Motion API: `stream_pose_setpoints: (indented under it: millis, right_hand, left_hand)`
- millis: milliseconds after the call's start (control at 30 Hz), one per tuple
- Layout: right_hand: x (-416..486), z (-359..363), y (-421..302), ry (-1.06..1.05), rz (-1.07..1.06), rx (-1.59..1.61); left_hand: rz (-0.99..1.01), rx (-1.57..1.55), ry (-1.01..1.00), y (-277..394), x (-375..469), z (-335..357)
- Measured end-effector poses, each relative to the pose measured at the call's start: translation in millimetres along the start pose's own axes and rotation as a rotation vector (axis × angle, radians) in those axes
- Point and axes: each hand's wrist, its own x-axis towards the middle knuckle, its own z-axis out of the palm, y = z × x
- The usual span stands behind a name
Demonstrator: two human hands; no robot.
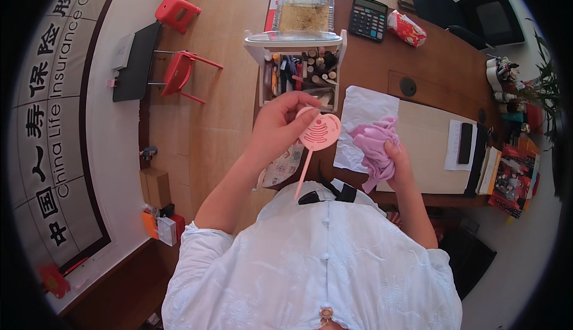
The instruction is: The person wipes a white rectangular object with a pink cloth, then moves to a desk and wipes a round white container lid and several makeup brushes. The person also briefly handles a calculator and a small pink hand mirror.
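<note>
Between thumb and fingers, my left hand [286, 122] pinches a flat pink heart-shaped paddle [324, 132] by its upper left edge. Its thin handle hangs down towards my shirt, and a darker pattern of curved lines marks its face. My right hand [398, 162] grips a bunched lilac cloth [376, 148] above a crumpled white sheet [353, 124]. Just beyond my left hand stands a white cosmetics organizer [339, 77] with its clear lid [293, 39] raised. Several tubes, pencils and bottles [313, 66] fill its compartments. My fingers hide part of its near edge.
On the brown desk [429, 77] are a calculator [368, 19], a red tissue pack [406, 28], a clear plastic box [305, 14] and a beige desk pad [429, 146] bearing a black phone-like object [465, 143]. Books [510, 173] stand at right; red stools [177, 14] are at left.
</note>
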Motion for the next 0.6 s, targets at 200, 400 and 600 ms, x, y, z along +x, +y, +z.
stream_pose_setpoints:
  millis: [200, 400, 600]
  right_hand:
    - [3.9, 45.2, 8.4, 0.02, -0.103, -0.059]
    - [5.4, 26.6, 10.6, 0.282, -0.234, 0.109]
    - [0.9, 10.1, 3.4, 0.335, -0.411, -0.297]
  left_hand:
    - [-0.003, 0.062, -0.042, -35.0, 5.5, 51.5]
    - [-0.316, -0.202, -0.193, -40.8, -18.9, 57.4]
    - [-0.365, -0.537, -0.286, -54.8, -32.2, 62.8]
